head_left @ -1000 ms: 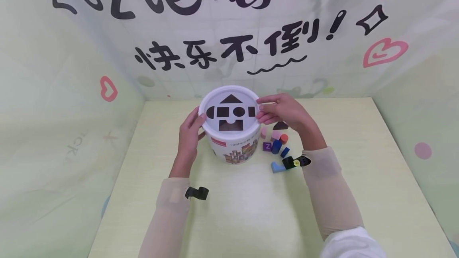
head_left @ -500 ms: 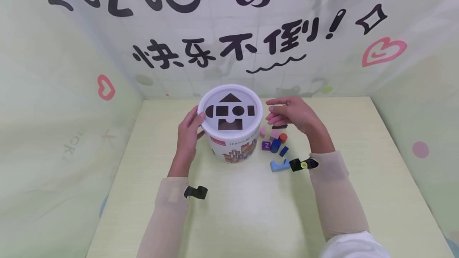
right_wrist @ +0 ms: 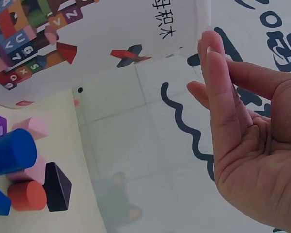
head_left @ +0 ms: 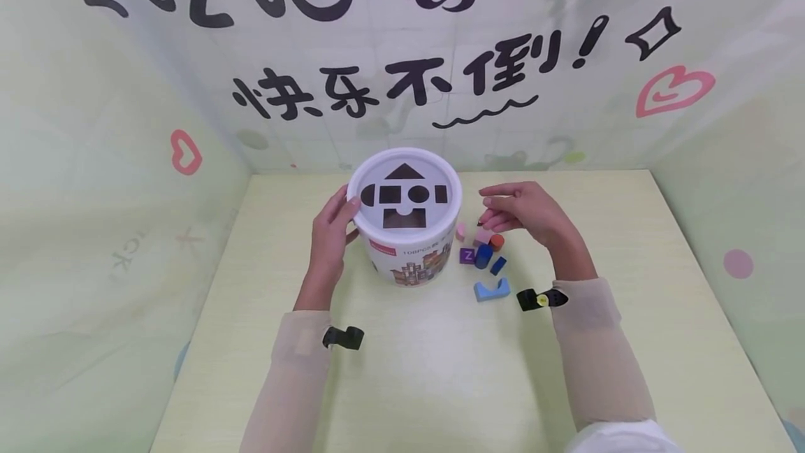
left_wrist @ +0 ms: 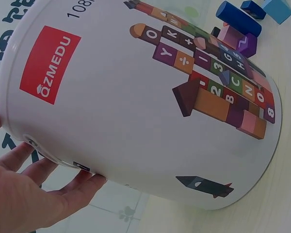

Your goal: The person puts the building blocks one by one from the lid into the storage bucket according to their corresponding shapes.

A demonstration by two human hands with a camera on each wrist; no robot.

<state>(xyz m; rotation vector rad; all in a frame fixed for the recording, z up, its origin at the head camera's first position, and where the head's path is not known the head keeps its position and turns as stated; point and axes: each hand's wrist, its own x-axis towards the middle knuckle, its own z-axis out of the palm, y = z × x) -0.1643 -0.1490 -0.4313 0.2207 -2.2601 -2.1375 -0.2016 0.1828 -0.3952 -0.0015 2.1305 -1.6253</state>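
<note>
A white toy-block bucket (head_left: 409,261) stands upright on the table, its lid (head_left: 434,219) on top with cut-out holes in several shapes. My left hand (head_left: 330,233) grips it at the upper left, thumb on the lid's rim and fingers along the side; the left wrist view shows those fingers (left_wrist: 82,187) against the bucket's wall. To the right of the bucket my right hand (head_left: 528,212) hovers over the blocks, fingers loosely bent and nothing held. Below it lie a purple letter block (head_left: 467,256), a blue cylinder (head_left: 483,256) and an orange-red cylinder (head_left: 497,242).
A light-blue arch block (head_left: 492,291) lies nearest me among the loose pieces, with a small blue block (head_left: 498,266) behind it. Pink blocks (head_left: 483,237) and a dark block (right_wrist: 58,187) are in the same cluster. A printed cloth wall (head_left: 377,138) closes off the table's back.
My right hand has left the lid's right edge and moved right and slightly toward me, uncovering the light-blue arch. The left hand keeps its hold on the bucket.
</note>
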